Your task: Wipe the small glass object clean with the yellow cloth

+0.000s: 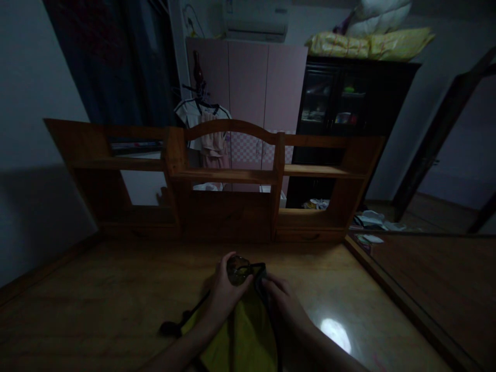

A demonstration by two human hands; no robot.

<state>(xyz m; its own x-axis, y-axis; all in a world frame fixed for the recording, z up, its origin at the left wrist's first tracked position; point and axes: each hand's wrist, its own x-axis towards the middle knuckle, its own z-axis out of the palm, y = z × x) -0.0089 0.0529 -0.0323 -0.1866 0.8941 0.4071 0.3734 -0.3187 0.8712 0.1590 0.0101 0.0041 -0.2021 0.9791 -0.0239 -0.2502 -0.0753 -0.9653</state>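
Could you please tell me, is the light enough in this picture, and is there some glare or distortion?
Head view: dim overall, the dark cabinet nearly lost in gloom; head view: a bright glare spot on the wooden tabletop; head view: the door frame leans outward, probably wide-angle stretch; head view: the shiny thing in the left hand is too dark to identify.

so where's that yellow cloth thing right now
In the head view, the yellow cloth thing is at bottom centre, in front of the wooden shelf unit, partly behind the left forearm, its dark-edged top at the right hand.
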